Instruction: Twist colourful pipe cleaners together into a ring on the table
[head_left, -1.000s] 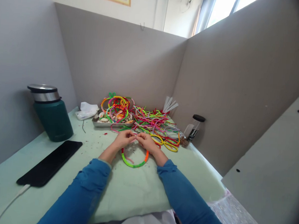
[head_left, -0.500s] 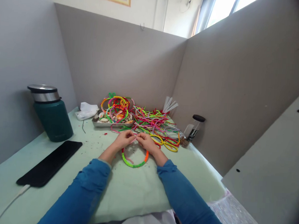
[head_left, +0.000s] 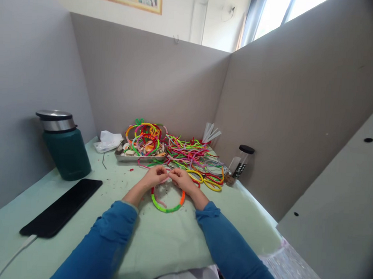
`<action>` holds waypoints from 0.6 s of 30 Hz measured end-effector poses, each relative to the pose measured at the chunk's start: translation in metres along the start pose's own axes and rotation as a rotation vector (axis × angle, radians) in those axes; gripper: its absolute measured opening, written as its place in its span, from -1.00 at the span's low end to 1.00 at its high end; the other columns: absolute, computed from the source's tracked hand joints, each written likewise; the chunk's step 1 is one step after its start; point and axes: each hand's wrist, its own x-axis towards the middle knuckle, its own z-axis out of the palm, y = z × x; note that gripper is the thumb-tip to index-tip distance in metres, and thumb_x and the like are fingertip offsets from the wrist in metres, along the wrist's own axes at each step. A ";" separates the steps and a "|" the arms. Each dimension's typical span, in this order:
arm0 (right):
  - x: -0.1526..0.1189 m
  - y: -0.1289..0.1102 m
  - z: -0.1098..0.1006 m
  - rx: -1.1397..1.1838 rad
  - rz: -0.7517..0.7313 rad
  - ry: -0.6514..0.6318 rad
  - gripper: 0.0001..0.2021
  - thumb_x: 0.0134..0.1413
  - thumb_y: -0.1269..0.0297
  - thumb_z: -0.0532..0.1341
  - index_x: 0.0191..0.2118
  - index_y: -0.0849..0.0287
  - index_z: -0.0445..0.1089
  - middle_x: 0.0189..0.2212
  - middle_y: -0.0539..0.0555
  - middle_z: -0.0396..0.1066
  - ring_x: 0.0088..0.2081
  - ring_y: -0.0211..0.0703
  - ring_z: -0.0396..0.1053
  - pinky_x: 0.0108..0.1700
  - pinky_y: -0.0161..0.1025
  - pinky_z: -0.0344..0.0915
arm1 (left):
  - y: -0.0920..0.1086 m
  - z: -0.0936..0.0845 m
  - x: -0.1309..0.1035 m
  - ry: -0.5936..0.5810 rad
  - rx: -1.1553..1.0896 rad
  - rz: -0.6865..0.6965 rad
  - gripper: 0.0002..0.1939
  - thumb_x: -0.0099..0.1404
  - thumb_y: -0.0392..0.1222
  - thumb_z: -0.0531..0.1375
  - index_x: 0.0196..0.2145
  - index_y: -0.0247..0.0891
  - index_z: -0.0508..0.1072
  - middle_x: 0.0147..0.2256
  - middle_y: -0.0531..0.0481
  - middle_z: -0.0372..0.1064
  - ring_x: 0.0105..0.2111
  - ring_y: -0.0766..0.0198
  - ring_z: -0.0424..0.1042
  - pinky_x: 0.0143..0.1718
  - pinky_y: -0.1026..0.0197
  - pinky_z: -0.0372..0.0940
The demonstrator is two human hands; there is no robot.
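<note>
A ring of fuzzy coloured stems (head_left: 167, 210), green, orange and red, hangs below my two hands near the middle of the table. My left hand (head_left: 154, 176) pinches its upper left part, where some pink shows. Close beside it, my right hand (head_left: 181, 179) is closed on the upper right part, the fingertips of both hands nearly touching. A loose pink end curves inside the ring. The top of the ring is mostly hidden by my fingers.
Behind my hands lie a metal tray (head_left: 140, 158) of shells and coloured rings, and a pile of fuzzy stems (head_left: 192, 151). A green bottle (head_left: 66, 151) and a phone (head_left: 62, 207) are at left, a clear jar (head_left: 238, 164) at right. Grey partitions enclose the table.
The view has tilted up slightly, so the table things appear a little lower. Both hands keep their pinch on the ring, with only slight finger movement.
</note>
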 end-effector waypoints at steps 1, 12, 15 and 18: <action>0.000 0.000 0.000 0.002 0.002 -0.003 -0.78 -0.01 0.14 0.18 -0.43 0.22 0.31 -0.72 -0.15 0.07 -0.67 -0.40 -0.03 -0.60 -0.39 -0.11 | 0.000 0.000 0.000 -0.002 0.005 0.005 -0.85 -0.05 -0.19 0.19 -0.53 -0.30 0.31 -0.62 0.12 0.21 -0.60 0.40 0.19 -0.55 0.33 0.11; 0.004 0.003 0.002 -0.022 -0.026 -0.009 -0.72 -0.01 0.09 0.18 -0.50 0.22 0.27 -0.71 -0.12 0.09 -0.63 -0.39 -0.02 -0.57 -0.38 -0.10 | -0.005 0.007 0.000 0.095 0.321 0.020 -0.87 -0.09 -0.38 0.10 -0.49 -0.25 0.27 -0.58 0.14 0.24 -0.57 0.39 0.19 -0.53 0.35 0.05; 0.004 0.002 0.002 -0.016 -0.017 -0.001 -0.74 -0.01 0.11 0.18 -0.51 0.22 0.26 -0.72 -0.13 0.08 -0.63 -0.39 -0.02 -0.57 -0.39 -0.09 | -0.005 0.007 -0.002 0.114 0.376 0.060 -0.84 -0.08 -0.37 0.11 -0.45 -0.25 0.29 -0.54 0.11 0.28 -0.53 0.37 0.22 -0.51 0.34 0.06; 0.004 0.003 0.002 -0.017 -0.016 0.000 -0.75 -0.02 0.13 0.18 -0.51 0.22 0.25 -0.72 -0.13 0.09 -0.63 -0.39 -0.01 -0.57 -0.39 -0.08 | -0.005 0.007 -0.002 0.112 0.427 0.083 -0.84 -0.08 -0.37 0.11 -0.45 -0.24 0.29 -0.51 0.09 0.30 -0.51 0.34 0.24 -0.50 0.33 0.07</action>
